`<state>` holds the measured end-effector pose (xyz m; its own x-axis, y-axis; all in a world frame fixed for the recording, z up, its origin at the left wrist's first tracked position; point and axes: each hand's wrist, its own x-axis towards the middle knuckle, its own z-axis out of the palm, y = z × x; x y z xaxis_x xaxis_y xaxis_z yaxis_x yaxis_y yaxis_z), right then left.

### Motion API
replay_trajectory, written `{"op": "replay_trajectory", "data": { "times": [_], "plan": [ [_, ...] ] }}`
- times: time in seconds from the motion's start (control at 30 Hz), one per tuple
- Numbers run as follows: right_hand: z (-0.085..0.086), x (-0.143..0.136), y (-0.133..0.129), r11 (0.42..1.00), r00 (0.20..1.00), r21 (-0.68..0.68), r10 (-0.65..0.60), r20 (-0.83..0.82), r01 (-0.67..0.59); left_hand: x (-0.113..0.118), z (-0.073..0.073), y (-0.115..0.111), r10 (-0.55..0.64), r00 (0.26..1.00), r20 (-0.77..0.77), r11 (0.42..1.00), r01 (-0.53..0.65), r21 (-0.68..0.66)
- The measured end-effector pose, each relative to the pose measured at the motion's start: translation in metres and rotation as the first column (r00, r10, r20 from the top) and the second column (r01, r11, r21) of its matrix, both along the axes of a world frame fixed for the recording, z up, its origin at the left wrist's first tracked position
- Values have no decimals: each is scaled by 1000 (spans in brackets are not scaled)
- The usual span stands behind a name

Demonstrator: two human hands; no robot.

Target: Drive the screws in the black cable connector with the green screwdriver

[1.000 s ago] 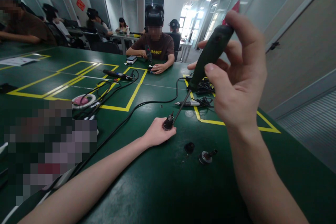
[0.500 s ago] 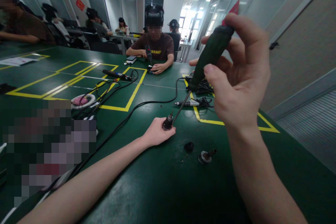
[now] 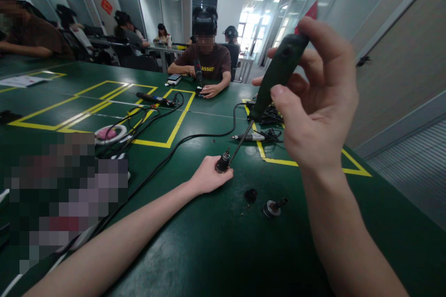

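My left hand (image 3: 209, 174) is closed round a small black cylindrical part (image 3: 222, 164) with a ringed metal tip pointing up, low over the green table. In my right hand (image 3: 320, 88) is a screwdriver (image 3: 278, 74) with a dark green handle, tilted down to the left. Its thin shaft reaches the side of the black part, where the tip is hidden by my fingers or the part. Thumb and fingers pinch the handle. Nearer me on the table lie a black cap-like piece (image 3: 251, 195) and a round metal-rimmed piece with a stem (image 3: 272, 209).
A slim silver-and-black tool (image 3: 249, 137) with a coiled cable lies beyond my hands. Another dark pen-like tool (image 3: 153, 99) and a white ring (image 3: 110, 133) are to the left. Black cables (image 3: 163, 160) cross the table (image 3: 195, 250). A person (image 3: 205, 58) sits opposite, holding a power tool.
The screwdriver handle has turned about its long axis between my right fingers, and a dark hole now shows near its end. My left hand and the black part stay put.
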<state>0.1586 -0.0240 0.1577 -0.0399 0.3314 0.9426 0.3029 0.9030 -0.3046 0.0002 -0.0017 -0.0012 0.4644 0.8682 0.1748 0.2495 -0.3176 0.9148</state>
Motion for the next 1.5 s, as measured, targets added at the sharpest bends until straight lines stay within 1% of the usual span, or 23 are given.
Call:
{"op": "replay_trajectory", "data": {
  "times": [0.1,0.23,0.3,0.43,0.53,0.63,0.8,0.93,1.03,1.1,1.2,1.27,1.4,1.5],
  "plan": [
    [1,-2,-1,1000,1000,-25,8,-6,-9,0,1,0,-2,1000,0,1000,2,-4],
    [0,0,0,997,998,-46,-60,7,60,0,1,-1,-6,1000,3,1000,6,-3],
    [-1,1,1,996,998,-55,-69,15,69,0,1,-1,-6,1000,5,1000,6,1],
    [-1,1,-1,1000,1000,18,-22,-1,22,0,1,0,-4,1000,0,1000,4,5],
    [3,-2,-7,994,997,-77,-72,22,74,1,0,0,-2,1000,-6,1000,2,6],
    [5,-4,-12,993,997,-86,-76,0,76,1,-1,0,-8,1000,-2,1000,8,10],
    [3,0,-8,984,988,-95,-151,37,154,0,-2,0,-8,1000,-2,1000,8,20],
    [1,1,-5,992,992,-43,-118,45,120,0,0,0,-14,1000,9,1000,13,23],
    [4,0,-8,995,997,-66,-69,33,71,0,0,-1,-17,1000,16,1000,16,12],
    [6,-2,-12,992,996,-94,-81,26,83,0,0,-1,-17,1000,20,1000,17,10],
    [8,-3,-16,981,988,-121,-148,50,154,0,0,-1,-12,1000,15,1000,12,17],
    [8,-3,-16,976,984,-132,-167,58,174,0,0,0,-16,1000,7,1000,15,20],
    [8,-3,-15,988,993,-100,-116,29,118,-1,1,0,-16,1000,3,1000,16,22],
    [8,-5,-16,987,994,-116,-110,20,111,-1,0,0,-8,1000,5,1000,8,22]
  ]
}}
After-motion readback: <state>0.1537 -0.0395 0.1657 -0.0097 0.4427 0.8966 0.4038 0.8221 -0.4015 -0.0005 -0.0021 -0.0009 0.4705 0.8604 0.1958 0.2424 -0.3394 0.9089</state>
